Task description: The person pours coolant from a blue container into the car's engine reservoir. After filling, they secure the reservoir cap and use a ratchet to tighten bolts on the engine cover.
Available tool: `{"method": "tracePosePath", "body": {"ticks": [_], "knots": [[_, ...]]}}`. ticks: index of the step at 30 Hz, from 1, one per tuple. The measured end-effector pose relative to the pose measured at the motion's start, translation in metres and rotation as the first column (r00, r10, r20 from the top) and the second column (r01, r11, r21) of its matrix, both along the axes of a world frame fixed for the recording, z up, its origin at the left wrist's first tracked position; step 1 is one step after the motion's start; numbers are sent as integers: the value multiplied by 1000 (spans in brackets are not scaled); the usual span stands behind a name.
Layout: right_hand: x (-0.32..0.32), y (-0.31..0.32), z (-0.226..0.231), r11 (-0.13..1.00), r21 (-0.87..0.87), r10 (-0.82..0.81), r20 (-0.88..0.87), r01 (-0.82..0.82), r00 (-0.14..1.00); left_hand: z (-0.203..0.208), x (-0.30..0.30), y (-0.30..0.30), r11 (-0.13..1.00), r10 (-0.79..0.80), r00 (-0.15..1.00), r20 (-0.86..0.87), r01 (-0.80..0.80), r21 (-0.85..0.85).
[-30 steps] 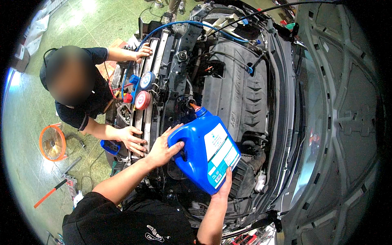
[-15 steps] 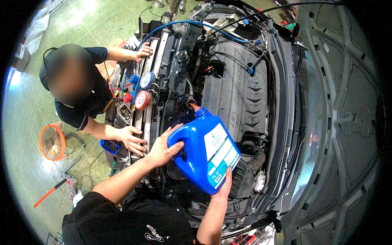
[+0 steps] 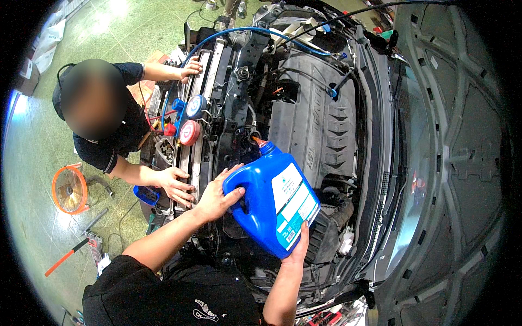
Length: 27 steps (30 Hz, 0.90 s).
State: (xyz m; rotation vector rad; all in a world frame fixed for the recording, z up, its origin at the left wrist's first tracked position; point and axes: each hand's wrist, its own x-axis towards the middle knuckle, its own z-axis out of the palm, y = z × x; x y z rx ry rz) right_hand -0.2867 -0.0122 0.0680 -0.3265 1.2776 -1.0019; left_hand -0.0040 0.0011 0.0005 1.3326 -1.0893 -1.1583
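A large blue plastic jug [image 3: 266, 201] with a white and teal label is tilted over the engine bay. My left hand [image 3: 220, 196] is closed around its handle side. At the lower right end of the jug, my right hand [image 3: 299, 244] grips the base from below, thumb against the label. From the spout, reddish-orange liquid [image 3: 260, 142] runs toward a dark filler opening [image 3: 252, 133] near the front of the engine. The black engine cover [image 3: 312, 119] lies just beyond the jug.
Across the front frame, a co-worker [image 3: 122, 125] rests both hands on the metal edge. A gauge manifold [image 3: 190, 120] with a blue hose [image 3: 239, 30] sits there. The raised hood [image 3: 462, 163] fills the right side; an orange-rimmed fan [image 3: 69, 189] stands on the green floor.
Almost nothing differs. Both my hands keep their hold, and the jug stays tilted in the same spot with liquid at its spout.
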Motion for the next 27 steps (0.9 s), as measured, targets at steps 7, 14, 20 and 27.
{"method": "tracePosePath", "body": {"ticks": [7, 14, 20, 27], "knots": [[2, -1, 2, 1000, -9, 1, -5, -2, 1000, -1, -1, 0, 1000, 8, 1000, -16, -8, 0], [6, -1, 7, 1000, 7, -5, -13, 5, 1000, -2, -1, 0, 1000, 4, 1000, -2, -4, -9], [6, -1, 7, 1000, 7, 0, -10, 0, 1000, -2, 0, 0, 1000, 4, 1000, 5, -4, -8], [4, -1, 5, 1000, -17, 9, 17, -8, 1000, -2, 0, 0, 1000, 8, 1000, 8, -7, -17]]}}
